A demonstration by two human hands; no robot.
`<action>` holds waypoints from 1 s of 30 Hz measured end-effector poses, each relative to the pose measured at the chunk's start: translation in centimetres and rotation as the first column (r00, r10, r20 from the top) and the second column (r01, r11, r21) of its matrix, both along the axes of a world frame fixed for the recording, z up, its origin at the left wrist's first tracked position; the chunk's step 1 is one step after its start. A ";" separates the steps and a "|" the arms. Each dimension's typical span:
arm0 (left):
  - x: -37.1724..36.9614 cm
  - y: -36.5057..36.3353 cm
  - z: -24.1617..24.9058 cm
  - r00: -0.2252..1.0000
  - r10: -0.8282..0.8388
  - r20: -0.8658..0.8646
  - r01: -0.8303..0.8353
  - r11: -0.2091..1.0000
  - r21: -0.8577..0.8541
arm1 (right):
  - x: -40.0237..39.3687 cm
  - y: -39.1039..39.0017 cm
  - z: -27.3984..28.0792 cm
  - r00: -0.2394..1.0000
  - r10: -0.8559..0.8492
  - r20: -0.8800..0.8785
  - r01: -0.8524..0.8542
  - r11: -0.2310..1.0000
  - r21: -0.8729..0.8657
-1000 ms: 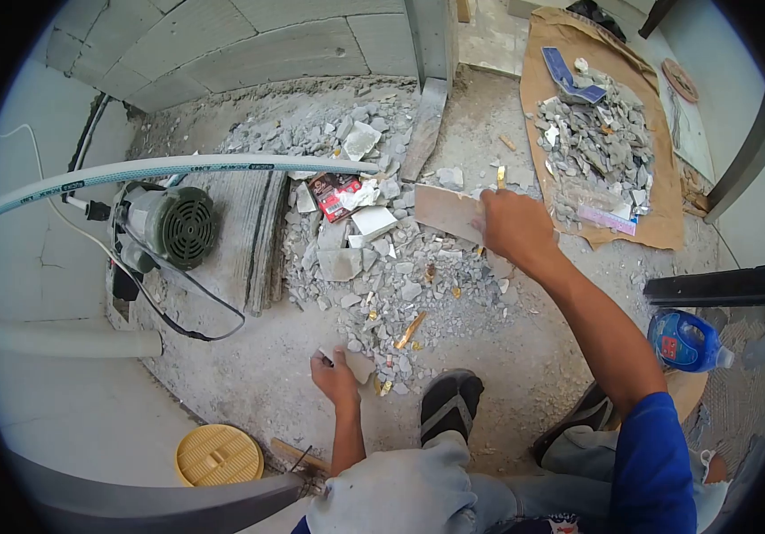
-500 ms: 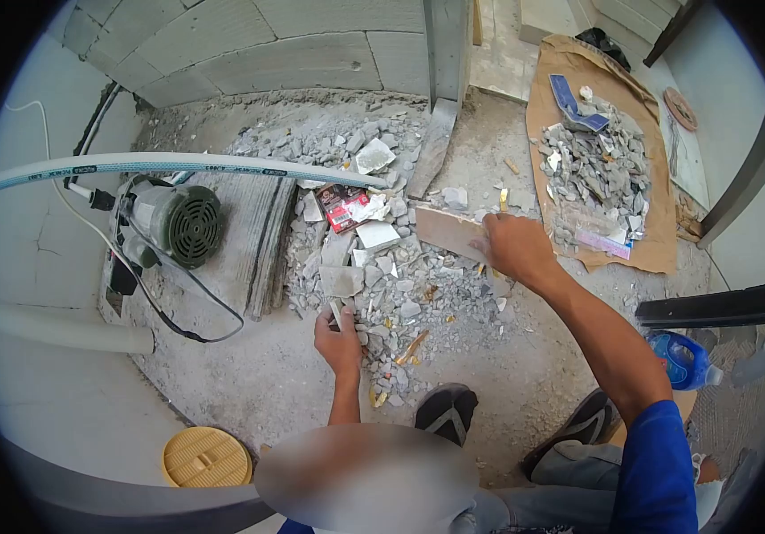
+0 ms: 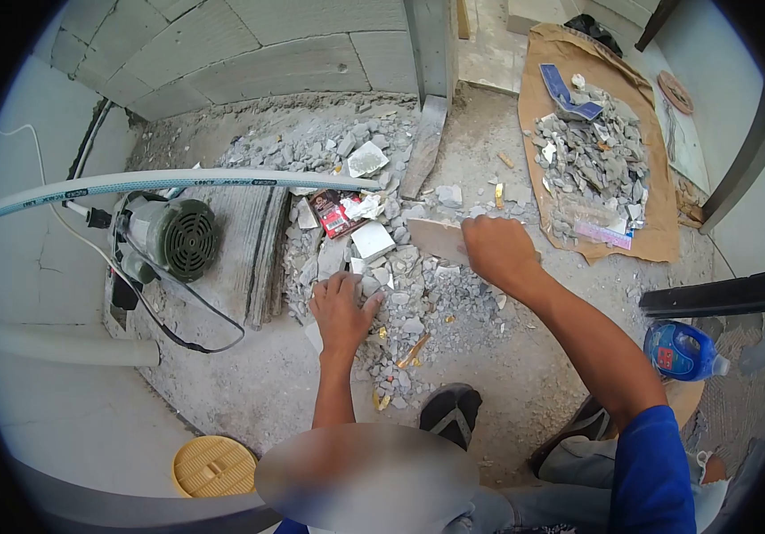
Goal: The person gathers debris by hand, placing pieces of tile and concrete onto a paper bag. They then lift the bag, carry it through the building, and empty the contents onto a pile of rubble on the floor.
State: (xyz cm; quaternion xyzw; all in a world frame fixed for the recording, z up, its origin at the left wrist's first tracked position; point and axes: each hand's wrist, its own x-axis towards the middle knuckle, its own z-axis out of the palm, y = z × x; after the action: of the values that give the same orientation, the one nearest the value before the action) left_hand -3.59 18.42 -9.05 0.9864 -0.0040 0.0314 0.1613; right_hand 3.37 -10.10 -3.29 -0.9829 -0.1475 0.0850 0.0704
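Grey rubble (image 3: 409, 285) lies heaped on the floor between my hands. My right hand (image 3: 500, 254) is closed round the right end of a flat light-brown piece (image 3: 436, 238), which rests at the upper part of the heap. At the heap's left edge my left hand (image 3: 341, 313) lies palm down with its fingers apart, over the broken pieces. A white square piece (image 3: 372, 240) and a red and black packet (image 3: 333, 212) are just above my left hand. Whether anything is under that palm is hidden.
Brown paper (image 3: 659, 222) with rubble on it lies at the upper right. A green pump (image 3: 173, 236) with a cable is on the left, and a hose (image 3: 178, 178) crosses above the heap. A blue bottle (image 3: 678, 349) lies at the right.
My left hand has turned palm down and moved up over the rubble; the thin piece it held no longer shows in it. My right hand has shifted slightly left with the flat piece.
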 end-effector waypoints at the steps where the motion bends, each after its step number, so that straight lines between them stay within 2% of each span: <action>1: -0.6 0.0 0.0 0.999 0.025 -0.049 -0.024 1.000 0.017 | 0.9 0.1 -0.4 0.999 0.034 -0.025 -0.034 0.999 -0.017; 2: -1.4 0.3 -0.3 0.999 0.034 -0.012 -0.034 0.999 -0.008 | 1.5 0.0 -0.7 0.996 0.072 -0.047 -0.073 0.997 -0.033; 8: -5.0 1.3 0.2 0.965 0.111 0.236 -0.077 0.986 -0.148 | -1.1 -0.7 2.9 0.992 -0.034 -0.122 0.042 0.997 0.062; 11: -5.2 -0.3 2.0 0.969 0.064 0.240 0.003 0.963 -0.270 | -1.9 -0.3 4.2 0.985 -0.074 -0.153 0.084 0.995 0.061; 14: -5.6 -4.2 4.0 0.982 0.019 0.187 0.037 0.956 -0.290 | -2.4 0.5 5.6 0.983 -0.056 -0.176 0.074 0.993 0.095; 15: -5.7 -5.0 4.0 0.986 -0.002 0.167 0.045 0.967 -0.252 | -2.6 0.8 6.1 0.982 -0.049 -0.181 0.070 0.991 0.113; 18: -5.5 -4.9 2.6 0.983 0.092 0.156 -0.071 0.988 -0.139 | -2.9 1.4 7.0 0.978 -0.045 -0.203 0.075 0.986 0.145; 19: -5.3 -4.7 2.7 0.966 0.154 0.208 -0.109 0.971 -0.211 | -3.0 1.5 7.1 0.975 -0.052 -0.215 0.085 0.986 0.146; 22: -5.2 -1.5 1.8 0.969 0.060 0.238 0.012 0.957 -0.290 | -3.4 1.1 6.6 0.962 -0.137 -0.235 0.180 0.968 0.173; 23: -4.6 -1.2 2.8 0.948 0.088 0.305 0.002 0.959 -0.284 | -3.6 1.1 6.4 0.955 -0.170 -0.243 0.218 0.958 0.188; 26: -2.6 1.0 4.0 0.980 0.109 0.166 -0.065 0.966 -0.251 | -4.3 -0.1 5.3 0.944 -0.263 -0.200 0.307 0.923 0.233; 30: 0.3 0.8 6.9 0.993 0.112 0.027 -0.093 0.916 -0.390 | -5.1 -2.2 4.6 0.895 -0.380 -0.232 0.432 0.869 0.243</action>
State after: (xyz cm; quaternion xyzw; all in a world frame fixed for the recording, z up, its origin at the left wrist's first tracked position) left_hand -3.32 19.26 -2.18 0.9328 0.0502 0.0639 0.3512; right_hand -1.71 -12.28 1.30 -0.9593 0.0591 0.1328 0.2420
